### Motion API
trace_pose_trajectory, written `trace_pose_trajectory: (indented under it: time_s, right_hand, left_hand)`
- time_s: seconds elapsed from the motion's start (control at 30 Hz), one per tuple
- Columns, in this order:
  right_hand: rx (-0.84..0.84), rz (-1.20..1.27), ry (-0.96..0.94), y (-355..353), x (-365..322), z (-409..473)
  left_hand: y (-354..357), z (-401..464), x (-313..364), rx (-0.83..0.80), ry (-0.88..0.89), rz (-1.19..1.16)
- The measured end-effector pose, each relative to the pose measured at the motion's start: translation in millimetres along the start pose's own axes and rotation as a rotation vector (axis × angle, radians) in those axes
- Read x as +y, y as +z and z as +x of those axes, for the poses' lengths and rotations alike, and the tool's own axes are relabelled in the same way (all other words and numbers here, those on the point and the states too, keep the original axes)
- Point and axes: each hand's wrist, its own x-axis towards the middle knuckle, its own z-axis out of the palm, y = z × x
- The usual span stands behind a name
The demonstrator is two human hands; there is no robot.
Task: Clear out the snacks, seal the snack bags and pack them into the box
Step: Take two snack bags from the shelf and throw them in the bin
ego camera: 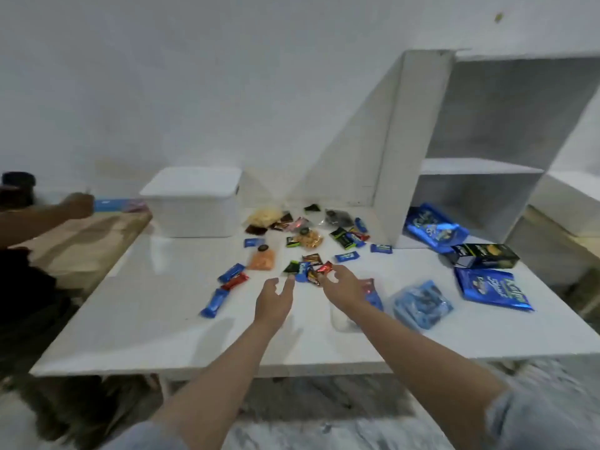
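Observation:
Several small wrapped snacks lie scattered over the white table (146, 319). A little heap of wrappers (308, 269) in blue, black and red sits near the table's middle. My left hand (274, 298) hovers just short of the heap, fingers spread and holding nothing. My right hand (341, 284) reaches to the heap's right side with fingers relaxed. A white lidded box (194, 203) stands at the back left. Clear bags with orange snacks (263, 259), yellow chips (263, 216) and nuts (310, 238) lie behind the heap.
Blue snack bags (493, 289) (435, 227), a dark carton (483, 256) and a crumpled blue plastic bag (422, 303) lie at the right. A white open shelf unit (480, 167) stands behind them. Another person's arm (48, 212) reaches over a wooden surface at the left.

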Motion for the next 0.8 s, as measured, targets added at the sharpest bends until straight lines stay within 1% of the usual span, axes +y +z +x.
trace_pose_trajectory:
  time_s: [0.1,0.23,0.4,0.57,0.8]
  right_hand:
    - [0.092,0.07,0.096,-65,45,5]
    - [0.218,0.097,0.161,-144,108,7]
    - [0.283,0.083,0.252,-223,181,11]
    - [0.32,0.029,0.3,-272,229,25]
    - [0.278,-0.069,0.292,-307,266,88]
  left_hand:
    - [69,-5,32,-0.102,0.065,0.039]
    - [163,-15,68,-0.205,0.077,0.078]
    - [263,-29,95,-0.296,0.148,0.138]
    - [327,-25,111,-0.416,0.188,0.178]
    - [396,35,132,-0.445,0.234,0.296]
